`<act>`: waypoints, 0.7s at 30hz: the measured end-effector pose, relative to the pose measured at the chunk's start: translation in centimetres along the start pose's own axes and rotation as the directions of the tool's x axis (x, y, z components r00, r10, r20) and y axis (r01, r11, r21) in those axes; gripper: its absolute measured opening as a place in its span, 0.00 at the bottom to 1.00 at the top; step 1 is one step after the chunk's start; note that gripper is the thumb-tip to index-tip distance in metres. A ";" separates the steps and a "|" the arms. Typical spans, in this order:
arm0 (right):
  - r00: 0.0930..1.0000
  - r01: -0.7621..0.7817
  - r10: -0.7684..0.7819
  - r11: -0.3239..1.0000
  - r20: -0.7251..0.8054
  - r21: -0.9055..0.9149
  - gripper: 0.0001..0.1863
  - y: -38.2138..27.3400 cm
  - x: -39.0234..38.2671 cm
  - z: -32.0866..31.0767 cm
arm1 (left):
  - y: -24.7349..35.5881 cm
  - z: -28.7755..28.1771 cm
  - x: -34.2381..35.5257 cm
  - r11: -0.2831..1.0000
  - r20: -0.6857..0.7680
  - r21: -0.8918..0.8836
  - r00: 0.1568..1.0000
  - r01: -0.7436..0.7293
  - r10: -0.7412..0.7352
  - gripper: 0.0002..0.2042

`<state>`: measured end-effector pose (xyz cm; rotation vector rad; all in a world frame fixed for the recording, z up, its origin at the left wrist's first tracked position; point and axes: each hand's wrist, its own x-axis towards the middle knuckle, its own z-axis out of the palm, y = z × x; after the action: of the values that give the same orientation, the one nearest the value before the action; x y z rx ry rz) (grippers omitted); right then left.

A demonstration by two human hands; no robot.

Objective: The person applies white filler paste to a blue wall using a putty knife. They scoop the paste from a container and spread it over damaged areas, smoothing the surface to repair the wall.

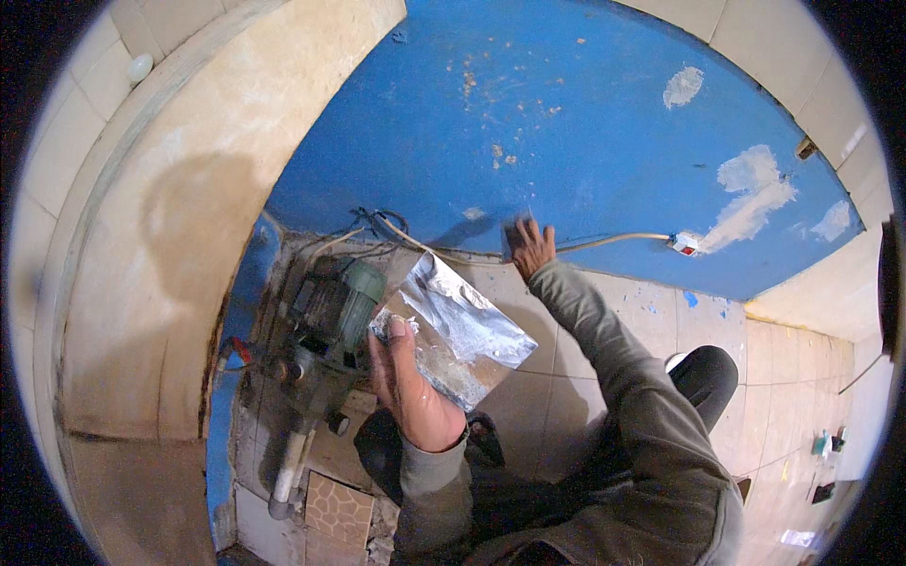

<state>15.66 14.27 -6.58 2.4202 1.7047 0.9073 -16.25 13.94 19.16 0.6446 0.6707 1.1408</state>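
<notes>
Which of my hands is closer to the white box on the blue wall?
Right. Your right hand is at the blue wall's lower edge, left of the white box; your left hand is farther left, gripping a smeared sheet.

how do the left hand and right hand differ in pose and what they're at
The left hand grips a board smeared with white paste, thumb on top; the right hand is at the foot of the blue wall, too blurred to tell its grip.
The left hand is nearer the body; the right hand reaches farther forward.
Both emerge from grey-green sleeves.
</notes>
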 end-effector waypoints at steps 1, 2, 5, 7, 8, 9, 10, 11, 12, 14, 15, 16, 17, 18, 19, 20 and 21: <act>0.995 -0.089 0.086 0.995 0.057 0.048 0.26 -1.1 -1.4 1.8 | 0.2 0.0 0.0 1.000 -0.004 0.024 1.000 -0.013 0.013 0.20; 0.993 -0.116 0.118 0.990 -0.022 0.078 0.27 -2.1 0.0 1.0 | 0.8 0.3 0.3 1.000 -0.040 0.002 0.999 -0.028 0.028 0.20; 0.957 -0.218 0.249 0.955 -0.145 0.203 0.32 -2.3 2.6 -7.2 | 1.4 -0.2 -0.2 1.000 -0.113 -0.015 0.993 -0.027 0.025 0.20; 0.913 -0.272 0.338 0.921 -0.227 0.279 0.35 0.4 6.3 -13.6 | 0.7 -1.8 0.7 0.999 -0.061 0.012 0.998 -0.031 0.032 0.19; 0.884 -0.285 0.366 0.915 -0.290 0.287 0.37 2.0 7.2 -15.4 | 0.4 -1.6 0.6 1.000 -0.021 -0.031 1.000 -0.002 0.001 0.19; 0.879 -0.280 0.352 0.927 -0.322 0.249 0.36 2.7 8.2 -15.7 | 0.2 -1.4 0.7 0.997 0.009 -0.069 1.000 0.020 -0.020 0.18; 0.873 -0.274 0.336 0.938 -0.354 0.214 0.35 3.2 9.2 -15.8 | 0.1 -1.2 0.7 0.994 0.038 -0.106 0.999 0.040 -0.036 0.18; 0.867 -0.264 0.316 0.947 -0.385 0.184 0.35 3.1 9.6 -15.6 | 0.0 -1.1 0.7 0.995 0.025 -0.092 0.999 0.027 -0.024 0.18; 0.905 -0.219 0.253 0.967 -0.343 0.133 0.32 3.3 8.0 -11.7 | -0.1 -0.5 0.6 0.996 0.029 -0.087 0.999 0.030 -0.028 0.17; 0.991 -0.109 0.109 0.994 -0.080 0.011 0.28 1.1 3.0 -3.2 | -0.2 0.1 0.6 0.997 0.026 -0.074 0.999 0.022 -0.020 0.17; 0.968 -0.079 0.107 0.989 0.229 -0.128 0.26 -0.7 0.3 0.4 | -0.1 0.1 0.6 0.998 0.022 -0.062 0.999 0.028 -0.027 0.17; 0.907 -0.115 0.107 0.993 0.406 -0.004 0.24 -1.8 -2.4 2.9 | -0.2 0.1 0.5 0.998 0.020 -0.054 0.999 0.032 -0.031 0.17; 0.966 -0.076 0.052 0.994 0.255 0.084 0.21 -2.2 -4.6 4.1 | 0.0 0.2 0.4 0.998 0.006 -0.060 1.000 0.018 -0.017 0.18; 0.927 -0.129 0.086 0.987 0.364 0.094 0.23 -3.3 -3.6 3.1 | 0.2 0.1 0.6 0.998 -0.015 -0.056 1.000 -0.020 0.019 0.18; 0.868 -0.187 0.122 0.978 0.482 0.088 0.25 -3.6 -3.2 1.5 | 0.2 0.0 0.6 0.998 -0.034 -0.051 0.999 -0.040 0.039 0.18; 0.945 -0.249 0.201 0.954 0.258 0.169 0.28 -2.6 -2.4 0.0 | 0.3 -0.5 0.5 0.997 -0.029 0.018 0.997 -0.069 0.070 0.19; 0.954 -0.296 0.299 0.921 0.028 0.254 0.31 -0.7 -1.1 -1.8 | -0.1 -1.2 0.5 0.992 -0.014 0.083 0.996 -0.092 0.093 0.19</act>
<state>13.95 13.02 -5.81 2.9101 1.5695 0.7668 -16.95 14.57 18.23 0.7426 0.7121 1.2108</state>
